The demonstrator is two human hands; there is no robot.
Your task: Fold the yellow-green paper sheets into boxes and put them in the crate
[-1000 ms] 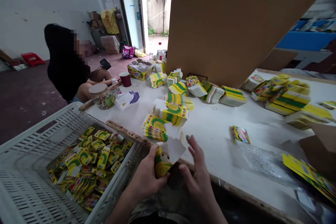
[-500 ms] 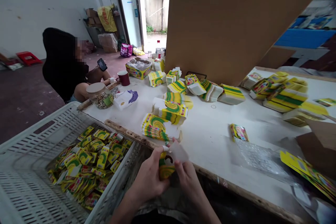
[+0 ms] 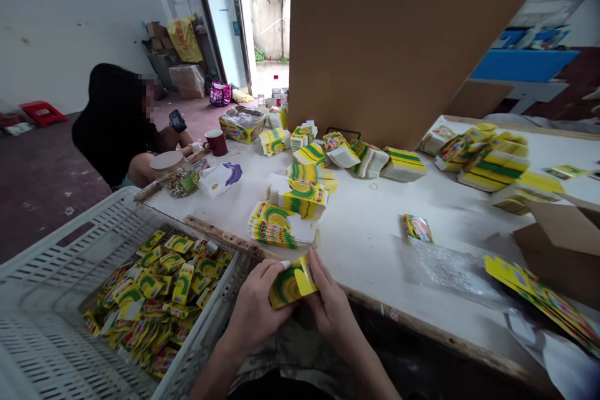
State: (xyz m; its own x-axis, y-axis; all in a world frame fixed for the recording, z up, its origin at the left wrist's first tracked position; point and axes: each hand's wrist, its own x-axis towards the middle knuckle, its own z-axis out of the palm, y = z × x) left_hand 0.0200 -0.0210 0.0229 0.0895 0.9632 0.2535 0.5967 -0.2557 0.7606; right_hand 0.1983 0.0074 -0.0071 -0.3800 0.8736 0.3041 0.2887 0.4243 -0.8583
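Observation:
My left hand (image 3: 259, 301) is wrapped round a small yellow and green carton (image 3: 285, 287) at the table's front edge. White tape or a cover shows on a finger of that hand. At the carton's right end, my right hand (image 3: 328, 297) presses its fingers against a yellow end flap, which stands out from the box. What lies inside the carton cannot be seen. Just beyond my hands, a fanned stack of flat yellow cartons (image 3: 274, 225) rests on the white table (image 3: 360, 262). Behind it sits another carton stack (image 3: 304, 197).
At the left, a white plastic crate (image 3: 60, 256) holds many small yellow cartons. A lidded jar (image 3: 178, 178), tissue pack (image 3: 220, 179) and maroon mug (image 3: 216, 142) stand near the table's left end. A seated person (image 3: 112, 125) holds a phone. Clear plastic (image 3: 450, 269) lies right.
The pale flap at my right fingers has turned so its yellow face shows, and the carton's printed side has swung into view. The camera view has shifted slightly.

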